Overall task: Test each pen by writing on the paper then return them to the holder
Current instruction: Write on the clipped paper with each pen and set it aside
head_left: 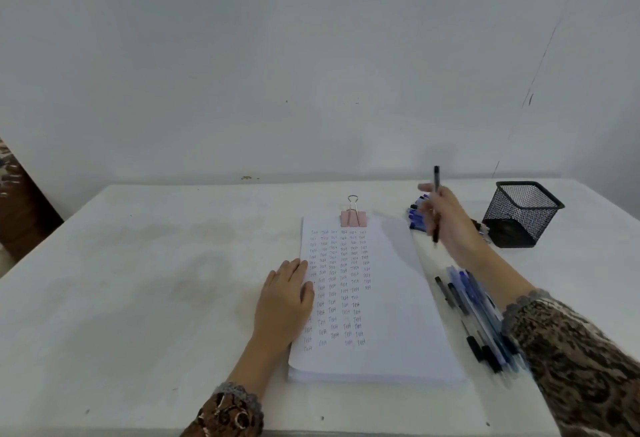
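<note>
A stack of white paper (388,298) with several columns of small written words lies in the middle of the table, held at its top by a pink binder clip (353,217). My left hand (284,301) rests flat on the paper's left edge. My right hand (450,225) is raised over the table to the right of the paper and holds a black pen (436,180) nearly upright. The black mesh holder (523,213) stands empty to the right of that hand. Several blue and black pens (474,312) lie beside the paper under my right forearm.
Another small pile of blue pens (417,215) lies behind my right hand, near the paper's top right corner. The white table (156,281) meets a pale wall at the back. A dark patterned object (14,194) stands at the far left.
</note>
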`<move>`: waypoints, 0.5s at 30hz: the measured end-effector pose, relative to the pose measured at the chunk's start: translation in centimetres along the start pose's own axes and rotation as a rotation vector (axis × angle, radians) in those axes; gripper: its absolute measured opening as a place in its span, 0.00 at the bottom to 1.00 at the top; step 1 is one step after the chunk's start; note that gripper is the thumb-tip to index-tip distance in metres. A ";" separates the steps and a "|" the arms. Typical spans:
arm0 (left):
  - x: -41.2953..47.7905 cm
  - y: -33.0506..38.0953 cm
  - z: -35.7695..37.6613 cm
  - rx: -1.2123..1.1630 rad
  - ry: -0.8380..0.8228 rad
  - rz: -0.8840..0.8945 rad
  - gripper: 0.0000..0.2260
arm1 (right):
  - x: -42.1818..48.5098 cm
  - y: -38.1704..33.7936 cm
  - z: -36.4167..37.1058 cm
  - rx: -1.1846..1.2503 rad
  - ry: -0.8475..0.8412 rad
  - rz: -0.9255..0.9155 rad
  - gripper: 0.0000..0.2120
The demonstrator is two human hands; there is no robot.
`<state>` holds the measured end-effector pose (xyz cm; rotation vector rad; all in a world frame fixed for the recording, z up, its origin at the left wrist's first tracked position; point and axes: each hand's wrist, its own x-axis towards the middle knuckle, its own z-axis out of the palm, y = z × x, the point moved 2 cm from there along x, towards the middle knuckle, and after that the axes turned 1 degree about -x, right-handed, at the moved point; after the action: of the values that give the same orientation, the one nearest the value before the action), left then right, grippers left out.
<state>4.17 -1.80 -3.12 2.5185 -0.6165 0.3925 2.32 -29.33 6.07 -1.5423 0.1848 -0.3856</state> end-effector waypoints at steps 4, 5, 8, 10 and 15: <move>0.0 -0.1 0.1 -0.002 -0.019 0.000 0.22 | -3.0 1.4 3.9 0.794 0.046 0.264 0.29; -0.1 -0.1 0.1 -0.012 -0.026 -0.010 0.24 | -3.6 2.4 4.7 0.912 0.075 0.278 0.31; -0.2 -0.1 0.0 -0.029 -0.029 -0.026 0.24 | -5.2 5.1 6.4 1.140 0.160 0.295 0.31; -0.2 -0.1 -0.1 -0.037 -0.039 -0.023 0.22 | -5.7 6.0 6.7 1.205 0.203 0.305 0.28; -0.3 0.0 -0.2 -0.058 -0.040 -0.040 0.25 | -6.1 5.9 6.9 1.219 0.251 0.285 0.24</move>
<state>3.93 -1.58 -3.09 2.4847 -0.5839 0.3060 -0.11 -20.85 -0.36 -0.2579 0.2863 -0.3528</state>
